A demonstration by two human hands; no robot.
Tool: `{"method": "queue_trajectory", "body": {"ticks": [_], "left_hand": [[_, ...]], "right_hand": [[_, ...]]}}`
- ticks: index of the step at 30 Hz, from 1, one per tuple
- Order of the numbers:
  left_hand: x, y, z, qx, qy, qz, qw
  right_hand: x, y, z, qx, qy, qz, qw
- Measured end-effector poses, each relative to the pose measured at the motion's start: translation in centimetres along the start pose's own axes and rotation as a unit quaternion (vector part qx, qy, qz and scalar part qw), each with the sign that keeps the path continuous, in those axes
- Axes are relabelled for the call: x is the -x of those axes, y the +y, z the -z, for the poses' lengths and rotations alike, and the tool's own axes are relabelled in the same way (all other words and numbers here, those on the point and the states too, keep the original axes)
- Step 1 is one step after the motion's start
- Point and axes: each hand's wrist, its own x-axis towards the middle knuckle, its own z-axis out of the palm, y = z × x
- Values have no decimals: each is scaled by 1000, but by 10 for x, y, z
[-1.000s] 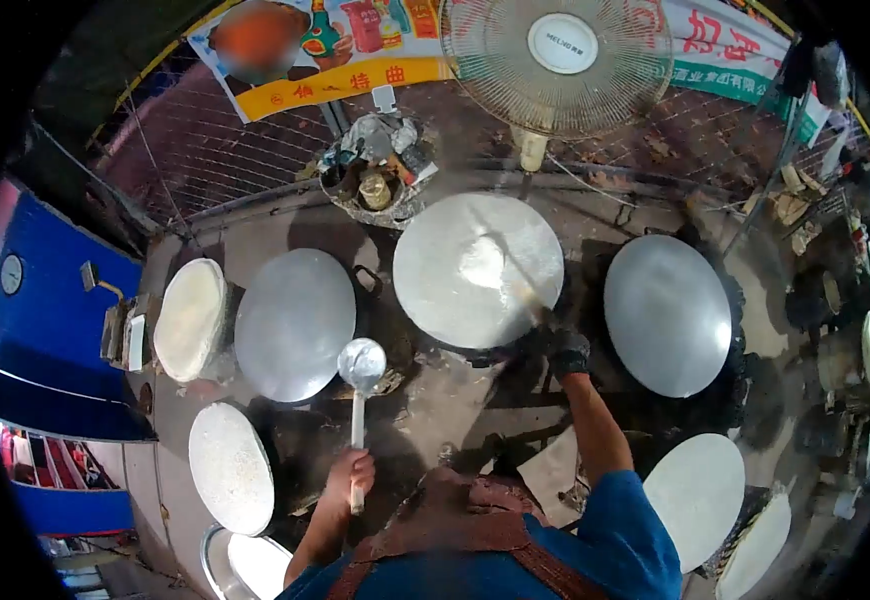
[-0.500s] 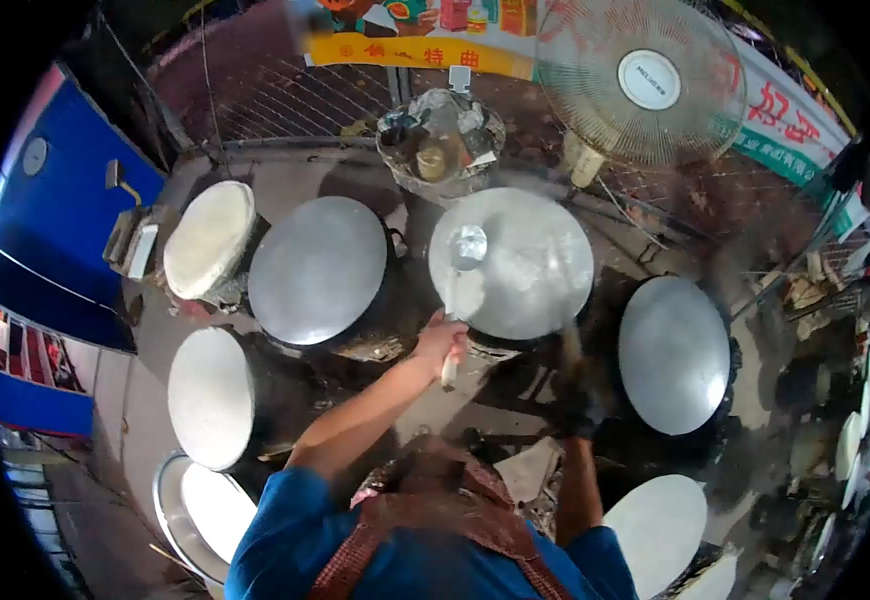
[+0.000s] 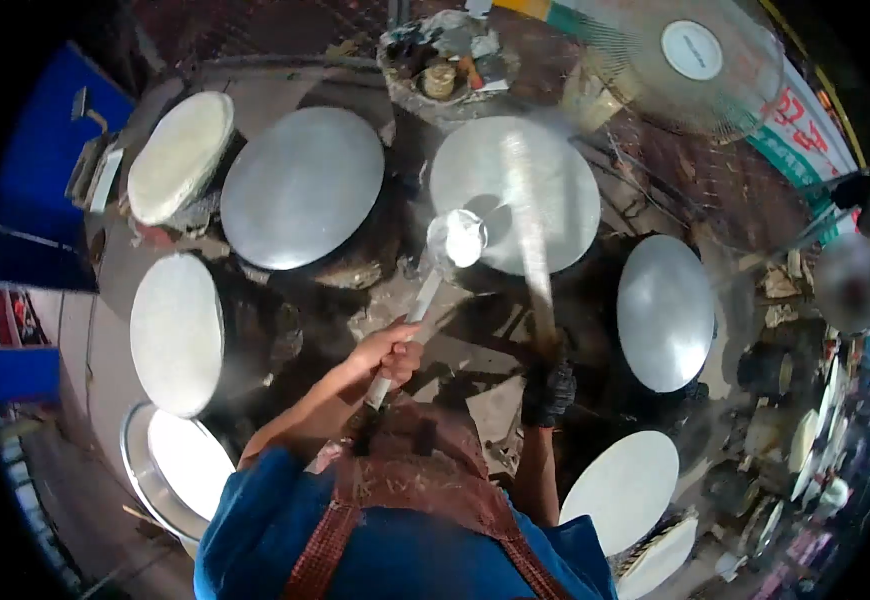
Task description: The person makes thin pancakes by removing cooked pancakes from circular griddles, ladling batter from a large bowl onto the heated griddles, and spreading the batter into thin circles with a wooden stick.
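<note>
My left hand (image 3: 391,355), bare and closed, grips the handle of a metal ladle (image 3: 463,240). The bowl of the ladle, bright white inside, is at the near-left edge of a round griddle (image 3: 577,215). A pale layer covers that griddle. In a dark glove, my right hand (image 3: 551,392) is wrapped round the grip of a long, flat wooden spatula (image 3: 535,262). Its blade, blurred by motion, reaches over the middle of the griddle; whether it touches the surface I cannot tell.
A bare grey griddle (image 3: 303,190) stands to the left and another (image 3: 665,315) to the right. Pale round sheets (image 3: 177,335) lie at the left, with a metal basin (image 3: 140,465) below. More rounds (image 3: 620,490) are at lower right. A fan (image 3: 692,50) stands behind, beside a cluttered bowl (image 3: 440,80).
The ladle has come back from over the griddle towards my body. The wooden spatula now reaches further across the griddle. The whole view has shifted, with the griddles higher in it.
</note>
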Motion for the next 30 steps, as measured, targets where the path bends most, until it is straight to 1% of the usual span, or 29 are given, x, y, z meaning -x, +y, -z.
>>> {"method": "queue_trajectory", "body": {"ticks": [1, 3, 4, 5, 6, 8, 10, 12, 13, 16, 18, 20, 22, 23, 24, 25, 26, 27, 28, 30], "left_hand": [[7, -5, 0, 27, -13, -2, 1000], [22, -11, -9, 71, -48, -24, 996], [30, -16, -7, 77, -98, -23, 992], [31, -22, 8, 92, -123, -8, 988], [34, -29, 22, 109, -148, -15, 983], [57, -52, 7, 104, -65, -97, 988], [63, -72, 28, 184, -137, -121, 966], [85, -99, 42, 211, -157, -177, 948], [92, -112, 63, 232, -132, -197, 943], [145, -166, 94, 317, -71, -285, 902], [183, -206, 107, 379, -42, -322, 867], [225, -244, 118, 362, 29, -427, 828], [258, -286, 144, 366, -7, -498, 786], [277, -301, 152, 375, -11, -541, 753], [299, -317, 156, 350, 5, -596, 723], [320, -330, 166, 285, 69, -644, 707], [343, -341, 178, 217, 136, -680, 687], [368, -348, 192, 208, 207, -685, 667], [389, -354, 221, 211, 253, -688, 647], [423, -362, 276, 194, 292, -671, 653]], "right_hand": [[1, -2, 2, -30, 72, 19, 997], [29, 28, -27, -15, -29, -93, 995], [36, 32, -32, -29, -80, -130, 988], [40, 34, -36, -51, -99, -127, 986], [35, 34, -37, -84, -114, -116, 983], [15, 33, -33, -157, -153, -92, 971], [-11, 18, -35, -230, -202, -72, 949], [-27, -6, -41, -289, -263, -44, 919], [-31, -24, -44, -310, -296, -33, 903], [-32, -90, -52, -352, -397, 41, 846], [-23, -147, -52, -364, -450, 98, 810], [-2, -211, -40, -372, -489, 147, 775], [28, -276, -28, -402, -503, 206, 737], [41, -300, -47, -392, -522, 233, 721], [63, -328, -66, -381, -541, 259, 704], [72, -383, 20, -243, -482, 387, 748], [93, -406, -17, -243, -488, 402, 736], [111, -437, -23, -264, -527, 413, 694], [130, -470, -19, -281, -564, 421, 653], [168, -530, 4, -227, -489, 536, 650]]}}
